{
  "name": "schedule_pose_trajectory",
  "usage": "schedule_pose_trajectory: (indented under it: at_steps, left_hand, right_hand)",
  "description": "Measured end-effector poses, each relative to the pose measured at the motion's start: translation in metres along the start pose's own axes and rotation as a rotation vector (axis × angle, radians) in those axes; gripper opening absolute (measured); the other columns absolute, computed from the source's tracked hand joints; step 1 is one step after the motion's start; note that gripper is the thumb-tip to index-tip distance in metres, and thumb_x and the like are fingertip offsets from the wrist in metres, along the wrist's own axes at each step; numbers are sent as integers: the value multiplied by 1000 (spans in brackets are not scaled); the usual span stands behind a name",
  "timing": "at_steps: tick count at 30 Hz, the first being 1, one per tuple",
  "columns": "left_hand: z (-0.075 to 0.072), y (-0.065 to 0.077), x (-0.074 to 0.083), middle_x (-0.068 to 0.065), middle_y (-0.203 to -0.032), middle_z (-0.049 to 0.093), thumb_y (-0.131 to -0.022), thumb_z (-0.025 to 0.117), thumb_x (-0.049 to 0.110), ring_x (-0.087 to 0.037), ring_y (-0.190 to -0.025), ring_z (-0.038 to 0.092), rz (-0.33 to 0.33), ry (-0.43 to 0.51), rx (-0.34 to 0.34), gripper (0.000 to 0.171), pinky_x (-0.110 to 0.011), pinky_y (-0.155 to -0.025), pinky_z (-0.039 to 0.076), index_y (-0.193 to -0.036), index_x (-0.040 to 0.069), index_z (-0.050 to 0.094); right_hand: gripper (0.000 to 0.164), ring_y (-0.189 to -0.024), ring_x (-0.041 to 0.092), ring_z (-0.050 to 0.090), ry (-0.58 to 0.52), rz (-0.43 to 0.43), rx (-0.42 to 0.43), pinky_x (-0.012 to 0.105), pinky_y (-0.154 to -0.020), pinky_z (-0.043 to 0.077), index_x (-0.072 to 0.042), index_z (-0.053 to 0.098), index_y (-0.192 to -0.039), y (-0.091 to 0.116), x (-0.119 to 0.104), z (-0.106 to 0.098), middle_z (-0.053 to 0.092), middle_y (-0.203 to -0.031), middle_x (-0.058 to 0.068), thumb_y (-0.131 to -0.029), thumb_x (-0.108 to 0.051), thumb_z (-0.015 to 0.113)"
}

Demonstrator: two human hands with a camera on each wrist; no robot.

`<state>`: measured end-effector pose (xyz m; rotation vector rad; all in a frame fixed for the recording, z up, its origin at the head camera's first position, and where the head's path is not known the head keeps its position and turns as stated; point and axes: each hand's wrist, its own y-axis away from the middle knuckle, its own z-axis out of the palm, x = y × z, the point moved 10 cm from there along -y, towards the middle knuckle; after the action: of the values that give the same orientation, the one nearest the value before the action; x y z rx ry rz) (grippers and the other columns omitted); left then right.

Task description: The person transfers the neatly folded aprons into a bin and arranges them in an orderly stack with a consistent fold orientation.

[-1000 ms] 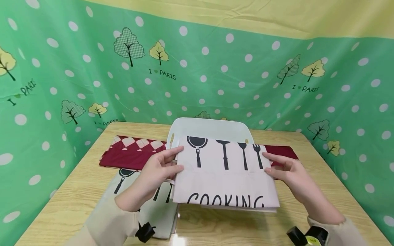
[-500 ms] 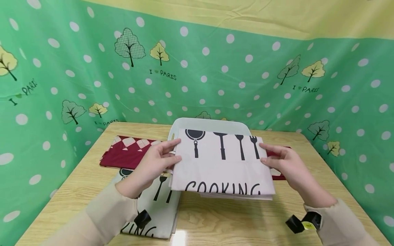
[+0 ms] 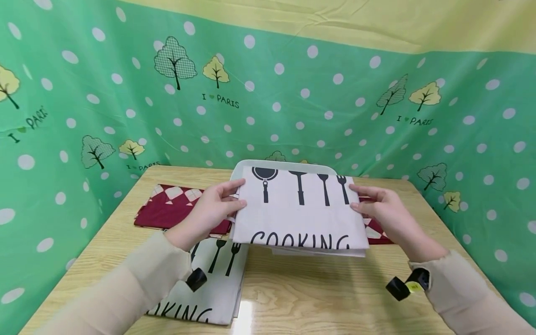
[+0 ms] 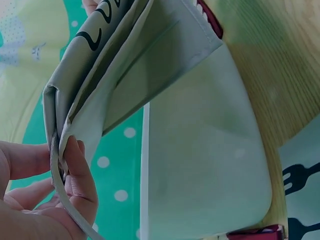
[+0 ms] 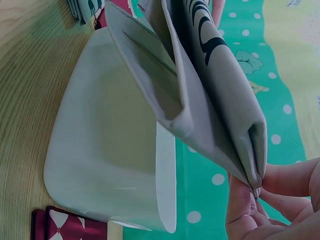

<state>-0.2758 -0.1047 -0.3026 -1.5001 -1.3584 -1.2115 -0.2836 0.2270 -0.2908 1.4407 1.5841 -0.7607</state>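
Note:
A folded white apron [image 3: 297, 218], printed with black utensils and the word COOKING, hangs in the air in the head view. My left hand [image 3: 213, 207] pinches its left edge between thumb and fingers, and my right hand [image 3: 383, 209] pinches the opposite edge. A thin strap [image 4: 64, 192] trails over the left palm in the left wrist view. Loose layers [image 5: 170, 100] gape at the fold's underside in the right wrist view. Behind and below the apron stands a pale plastic bin [image 3: 289, 164], mostly covered by it from the head; both wrist views show its bare wall [image 4: 205, 150].
Another folded white apron [image 3: 201, 293] with the same print lies on the wooden table [image 3: 318, 298] at front left. Folded burgundy cloths with pale diamonds lie left [image 3: 167, 214] and right [image 3: 378, 235] of the bin. A green dotted curtain [image 3: 268, 107] surrounds the table.
Both hands have lifted the apron higher and farther over the bin, slightly leftward. It now hides more of the bin, and more of the right burgundy cloth's front shows.

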Motion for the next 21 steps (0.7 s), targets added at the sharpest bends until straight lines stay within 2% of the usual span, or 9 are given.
schedule_pose_trajectory:
  at_steps: [4, 9, 16, 21]
  left_hand:
    - [-2, -7, 1, -17, -150, 47, -96, 62, 5, -27, -109, 63, -3, -19, 7, 60, -30, -84, 60, -152, 10, 39]
    - [-4, -14, 4, -17, -150, 46, -97, 60, 5, -26, -106, 62, -5, -30, 11, 61, -27, -82, 59, -153, 10, 38]
    - [-6, -26, 3, -13, -152, 44, -97, 59, 6, -26, -110, 60, -9, -45, 21, 61, -28, -87, 58, -153, 12, 37]
    - [-5, -35, 1, -13, -153, 44, -97, 60, 6, -28, -114, 59, -16, -60, 33, 61, -35, -94, 57, -154, 14, 37]
  right_hand:
    - [58, -94, 8, 67, -19, 20, -6, 23, -80, 58, -6, 37, -152, -6, -2, 0, 40, -154, 22, -99, -12, 58]
    - [57, -100, 5, 61, -31, 32, 5, 20, -82, 56, -5, 38, -152, -15, -5, -2, 34, -157, 21, -98, -10, 58]
    - [57, -116, 23, 59, -7, 41, 7, 17, -84, 54, -8, 37, -153, -27, -6, -3, 36, -155, 19, -99, -13, 57]
    - [60, -124, 30, 55, 18, 75, 17, 26, -97, 52, -12, 36, -154, -37, 0, -5, 38, -155, 17, -99, -17, 58]
